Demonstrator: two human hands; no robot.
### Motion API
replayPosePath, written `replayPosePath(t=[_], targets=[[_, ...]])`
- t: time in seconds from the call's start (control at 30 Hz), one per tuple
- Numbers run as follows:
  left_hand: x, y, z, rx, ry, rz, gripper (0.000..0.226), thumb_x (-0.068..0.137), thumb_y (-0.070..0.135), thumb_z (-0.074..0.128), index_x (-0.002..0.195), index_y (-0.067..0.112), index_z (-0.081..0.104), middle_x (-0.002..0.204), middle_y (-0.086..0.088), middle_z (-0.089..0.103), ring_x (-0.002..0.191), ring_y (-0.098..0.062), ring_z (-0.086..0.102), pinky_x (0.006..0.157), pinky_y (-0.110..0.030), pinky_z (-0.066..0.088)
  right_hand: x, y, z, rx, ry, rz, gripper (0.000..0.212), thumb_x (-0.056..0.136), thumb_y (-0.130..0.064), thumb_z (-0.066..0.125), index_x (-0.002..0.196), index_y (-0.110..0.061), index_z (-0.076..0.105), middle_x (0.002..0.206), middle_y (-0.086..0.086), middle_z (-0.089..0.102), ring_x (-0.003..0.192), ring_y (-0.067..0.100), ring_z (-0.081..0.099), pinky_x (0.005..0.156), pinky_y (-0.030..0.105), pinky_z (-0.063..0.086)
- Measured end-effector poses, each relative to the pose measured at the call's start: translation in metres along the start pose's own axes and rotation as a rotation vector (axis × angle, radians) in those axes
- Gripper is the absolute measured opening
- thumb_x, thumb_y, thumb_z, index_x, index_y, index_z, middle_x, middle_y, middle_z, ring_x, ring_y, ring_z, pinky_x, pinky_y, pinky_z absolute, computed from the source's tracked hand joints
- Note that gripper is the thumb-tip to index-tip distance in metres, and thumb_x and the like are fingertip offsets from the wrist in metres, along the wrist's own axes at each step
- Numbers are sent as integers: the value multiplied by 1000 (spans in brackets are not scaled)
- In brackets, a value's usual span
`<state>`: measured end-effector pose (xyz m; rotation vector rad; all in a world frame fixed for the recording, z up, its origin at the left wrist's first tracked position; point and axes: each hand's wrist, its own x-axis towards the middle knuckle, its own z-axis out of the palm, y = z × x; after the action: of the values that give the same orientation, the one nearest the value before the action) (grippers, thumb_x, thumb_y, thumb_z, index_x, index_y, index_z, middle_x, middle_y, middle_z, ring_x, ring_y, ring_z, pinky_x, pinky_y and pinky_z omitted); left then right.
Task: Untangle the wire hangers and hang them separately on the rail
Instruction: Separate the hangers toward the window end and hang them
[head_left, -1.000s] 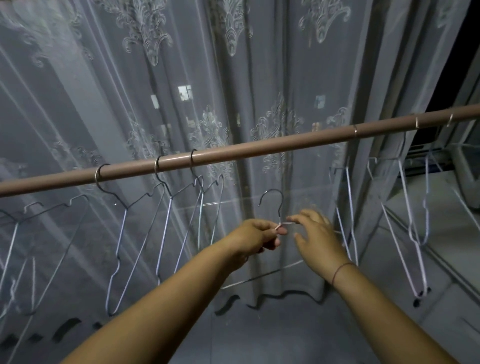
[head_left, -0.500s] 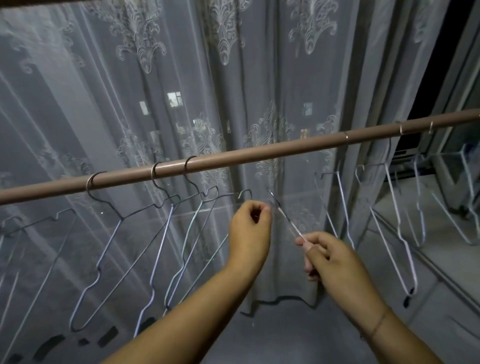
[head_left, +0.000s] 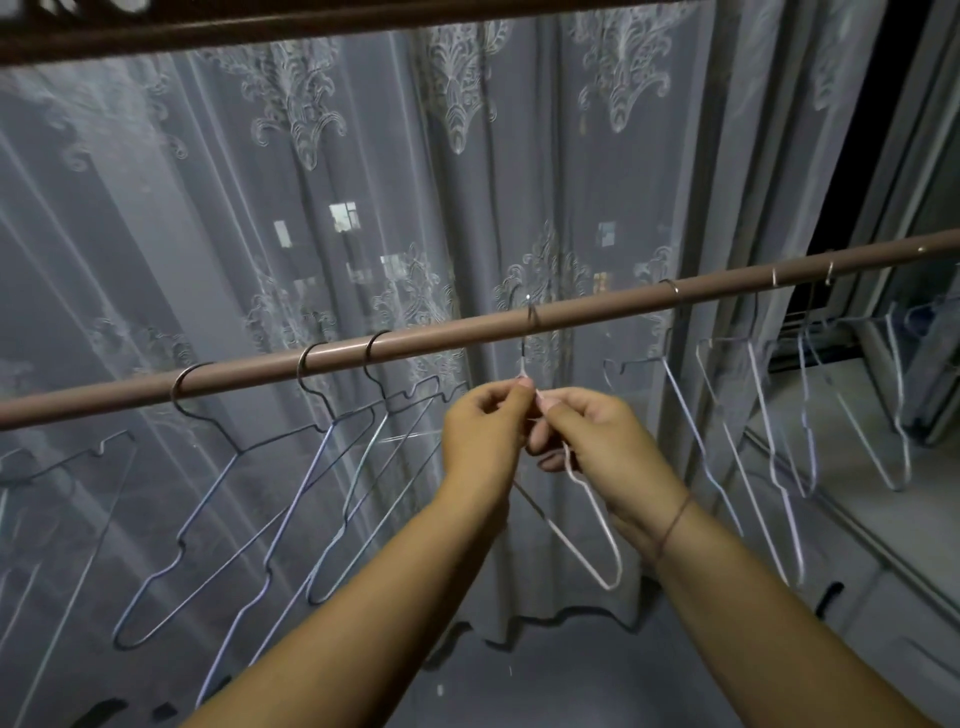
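Both hands meet just under the rail (head_left: 597, 312), pinched on the neck of one white wire hanger (head_left: 592, 512). L hand (head_left: 485, 436) and R hand (head_left: 592, 441) touch at fingertips; R nearer the body wire. Hook (head_left: 531, 332) sits at 12 o'clock from grip, looks already over rail. Long axis drops toward 5 o'clock. Thin, pale, bent loop, hangs free of neighbours. Prob. next: let go, check it swings clear.

Sheer embroidered curtain (head_left: 363, 171) (dim room).

Both arms raised; left hand (head_left: 485, 434), right hand (head_left: 597, 441) pinched shut, fingertips touching.
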<state>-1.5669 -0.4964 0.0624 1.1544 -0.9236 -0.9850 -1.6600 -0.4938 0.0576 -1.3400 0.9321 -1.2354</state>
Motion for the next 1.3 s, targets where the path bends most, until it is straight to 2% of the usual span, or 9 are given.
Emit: replayPosePath(t=[0.23, 0.43, 0.67, 0.77, 0.93, 1.03, 1.13, 1.2, 1.3], targets=[[5, -14, -18, 60, -3, -69, 8, 87, 10, 59, 89, 7, 66, 68, -7, 61, 61, -17, 54, 63, -27, 47, -4, 19, 10, -85, 16, 80, 22, 92, -18, 45, 88, -13, 66, 54, -9, 64, 59, 0, 64, 51, 14, 48], [4, -9, -17, 68, 164, 206, 18, 86, 18, 62, 103, 20, 57, 84, 6, 57, 71, -3, 54, 68, -17, 45, -18, 24, -19, -277, 224, -40, 14, 89, -20, 51, 88, -28, 62, 85, -4, 70, 89, 13, 66, 81, 32, 52], [-17, -2, 40, 15, -36, 429, 12, 87, 12, 60, 95, 20, 60, 81, 9, 58, 69, 4, 54, 69, -7, 44, -33, 9, -105, -326, 553, -219, 16, 88, -14, 52, 96, -23, 63, 90, 0, 70, 84, 12, 63, 80, 31, 52], [-20, -7, 76, 36, -138, 400, 13, 87, 15, 60, 92, 27, 61, 84, 10, 63, 75, 2, 58, 72, -11, 47, -23, 7, -142, -423, 631, -242, 18, 87, -17, 52, 99, -26, 62, 106, 1, 64, 89, 4, 58, 79, 17, 45], [-17, -25, 149, 109, -250, 273, 11, 88, 24, 59, 90, 35, 61, 87, 11, 67, 82, 3, 62, 76, -15, 50, -1, 8, -183, -495, 540, -157, 30, 86, -13, 56, 115, -19, 55, 124, 3, 54, 110, 15, 55, 91, 29, 47], [-13, -42, 193, 190, -268, 203, 23, 91, 27, 55, 114, 26, 59, 95, 16, 62, 86, 4, 60, 70, -4, 44, 0, 15, -201, -457, 409, -103, 42, 85, -12, 58, 124, -22, 46, 127, 3, 51, 112, 14, 54, 88, 32, 52], [-9, -55, 224, 221, -223, 87, 46, 92, 29, 53, 135, 17, 46, 115, 10, 56, 77, 17, 53, 54, 4, 39, 3, 22, -221, -475, 327, -53, 50, 84, -16, 61, 129, -25, 40, 115, 1, 57, 100, 14, 58, 81, 28, 53], [-8, -61, 235, 231, -180, 19, 51, 92, 31, 53, 139, 17, 41, 129, 4, 53, 82, 10, 51, 59, -3, 37, 5, 23, -234, -539, 262, -31, 51, 83, -19, 62, 129, -27, 39, 105, -2, 60, 89, 12, 58, 68, 19, 48], [-6, -65, 244, 242, -112, -73, 48, 92, 31, 52, 137, 15, 42, 132, -2, 52, 94, -4, 52, 64, -13, 36, 8, 24, -247, -516, 150, 38, 48, 85, -20, 60, 128, -28, 40, 96, 0, 64, 83, 13, 63, 67, 24, 52]])
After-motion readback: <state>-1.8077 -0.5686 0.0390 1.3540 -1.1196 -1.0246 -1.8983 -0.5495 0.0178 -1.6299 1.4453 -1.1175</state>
